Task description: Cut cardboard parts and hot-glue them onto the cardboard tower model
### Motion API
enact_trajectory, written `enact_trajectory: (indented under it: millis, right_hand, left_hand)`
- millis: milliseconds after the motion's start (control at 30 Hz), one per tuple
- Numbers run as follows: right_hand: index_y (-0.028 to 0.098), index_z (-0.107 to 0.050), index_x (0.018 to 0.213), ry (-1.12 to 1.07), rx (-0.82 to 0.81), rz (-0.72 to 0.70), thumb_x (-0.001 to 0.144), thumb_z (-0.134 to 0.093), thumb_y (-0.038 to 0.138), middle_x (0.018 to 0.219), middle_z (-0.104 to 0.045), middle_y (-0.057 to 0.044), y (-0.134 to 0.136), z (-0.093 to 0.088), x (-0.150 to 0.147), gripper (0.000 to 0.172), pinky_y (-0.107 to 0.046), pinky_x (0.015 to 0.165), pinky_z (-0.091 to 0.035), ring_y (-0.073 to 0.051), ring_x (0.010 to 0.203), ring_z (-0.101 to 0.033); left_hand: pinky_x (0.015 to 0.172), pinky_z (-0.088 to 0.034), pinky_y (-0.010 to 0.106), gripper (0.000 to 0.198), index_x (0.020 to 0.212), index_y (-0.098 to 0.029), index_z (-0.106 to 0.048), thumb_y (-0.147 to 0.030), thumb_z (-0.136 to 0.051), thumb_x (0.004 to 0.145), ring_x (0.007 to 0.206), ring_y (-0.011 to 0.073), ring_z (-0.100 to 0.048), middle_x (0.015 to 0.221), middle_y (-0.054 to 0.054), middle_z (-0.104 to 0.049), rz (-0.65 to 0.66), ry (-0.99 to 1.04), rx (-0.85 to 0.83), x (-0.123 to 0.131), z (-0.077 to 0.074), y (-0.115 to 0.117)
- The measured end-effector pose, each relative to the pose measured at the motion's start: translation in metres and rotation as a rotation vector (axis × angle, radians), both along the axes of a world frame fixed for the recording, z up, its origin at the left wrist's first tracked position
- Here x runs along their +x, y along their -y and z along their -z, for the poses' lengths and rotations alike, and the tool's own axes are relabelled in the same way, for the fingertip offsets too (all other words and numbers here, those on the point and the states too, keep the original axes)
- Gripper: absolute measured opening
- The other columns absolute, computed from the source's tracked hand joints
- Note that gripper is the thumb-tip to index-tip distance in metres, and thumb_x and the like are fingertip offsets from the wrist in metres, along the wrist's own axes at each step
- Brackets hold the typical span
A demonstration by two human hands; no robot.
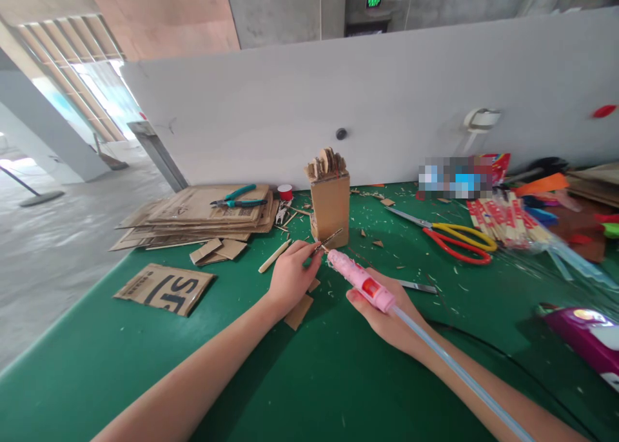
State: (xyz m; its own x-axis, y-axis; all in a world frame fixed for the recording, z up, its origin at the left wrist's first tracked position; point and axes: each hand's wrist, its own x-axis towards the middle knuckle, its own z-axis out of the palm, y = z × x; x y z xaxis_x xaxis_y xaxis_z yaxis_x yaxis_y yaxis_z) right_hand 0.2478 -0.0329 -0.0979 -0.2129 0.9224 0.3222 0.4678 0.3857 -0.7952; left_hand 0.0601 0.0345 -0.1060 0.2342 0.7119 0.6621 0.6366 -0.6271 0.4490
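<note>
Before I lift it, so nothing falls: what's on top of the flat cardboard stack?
Teal-handled pliers lie on the flat cardboard stack; anything between or beneath its sheets is covered.

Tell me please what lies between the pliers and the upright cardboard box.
Between pliers and box, the head view shows the cardboard stack's edge, a red spool, a silvery thing and thin sticks.

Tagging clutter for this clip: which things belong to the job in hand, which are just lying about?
In use:
pink glue gun, in right hand
clear glue stick, out its back
thin strip, in left hand
cardboard box, probably

Lying about:
pliers on cardboard stack
scissors
purple item
</note>
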Motion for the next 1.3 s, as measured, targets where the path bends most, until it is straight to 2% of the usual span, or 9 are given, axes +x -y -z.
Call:
enact_trajectory:
  millis: [200,367,533,800,1033,1200,1300]
  right_hand:
    - [0.022,-0.041,0.066,0.044,0.037,-0.010,0.084,-0.052,0.038,0.060,-0.047,0.003,-0.001,-0.003,-0.001,0.026,-0.026,0.052,-0.036,-0.011,0.054,-0.045]
    - [0.023,-0.039,0.065,0.028,-0.005,0.030,0.084,-0.051,0.041,0.059,-0.044,0.003,-0.004,0.003,0.000,0.029,-0.027,0.052,-0.037,-0.012,0.054,-0.043]
    - [0.024,-0.044,0.069,-0.020,-0.003,0.080,0.084,-0.052,0.043,0.064,-0.049,0.000,-0.007,0.008,0.002,0.026,-0.029,0.057,-0.041,-0.015,0.060,-0.048]
    - [0.022,-0.042,0.064,0.066,0.032,-0.005,0.082,-0.054,0.040,0.059,-0.048,0.002,-0.002,0.000,0.001,0.028,-0.026,0.051,-0.036,-0.012,0.054,-0.045]
    - [0.024,-0.048,0.068,-0.055,-0.002,0.091,0.082,-0.054,0.041,0.065,-0.053,-0.001,-0.007,0.006,0.003,0.022,-0.030,0.057,-0.040,-0.017,0.060,-0.051]
    - [0.024,-0.040,0.063,0.076,0.035,0.025,0.081,-0.055,0.042,0.058,-0.047,0.001,-0.002,0.002,0.002,0.029,-0.028,0.053,-0.036,-0.015,0.054,-0.046]
    - [0.023,-0.041,0.064,0.095,0.042,0.047,0.082,-0.053,0.044,0.060,-0.048,0.001,-0.002,0.003,0.002,0.030,-0.028,0.054,-0.037,-0.014,0.055,-0.047]
  left_hand:
    - [0.067,-0.048,0.026,0.017,0.086,-0.018,-0.067,-0.021,-0.051,0.087,0.072,0.0144,-0.059,0.076,0.003,-0.062,-0.031,-0.043,-0.016,0.000,0.000,0.001]
    - [0.067,-0.048,0.025,0.018,0.085,-0.019,-0.068,-0.023,-0.051,0.088,0.072,0.0142,-0.059,0.076,0.003,-0.061,-0.038,-0.049,-0.007,0.000,0.000,0.001]
    - [0.068,-0.048,0.026,0.018,0.085,-0.019,-0.067,-0.023,-0.050,0.089,0.073,0.0146,-0.059,0.076,0.003,-0.060,-0.048,-0.049,-0.014,0.000,0.001,0.001]
    - [0.067,-0.048,0.025,0.017,0.088,-0.019,-0.067,-0.021,-0.051,0.087,0.072,0.0143,-0.058,0.076,0.002,-0.060,-0.041,-0.061,0.000,0.001,0.003,0.001]
    - [0.065,-0.046,0.024,0.018,0.082,-0.018,-0.066,-0.023,-0.051,0.089,0.070,0.0134,-0.057,0.074,0.002,-0.058,-0.046,-0.048,0.005,0.000,0.002,0.000]
    - [0.064,-0.045,0.025,0.019,0.078,-0.017,-0.064,-0.022,-0.050,0.089,0.068,0.0136,-0.055,0.072,0.002,-0.057,-0.037,-0.054,0.006,0.000,0.002,0.001]
    - [0.064,-0.045,0.025,0.019,0.079,-0.018,-0.065,-0.022,-0.049,0.089,0.069,0.0138,-0.056,0.072,0.002,-0.057,-0.033,-0.041,0.012,0.001,0.001,0.001]
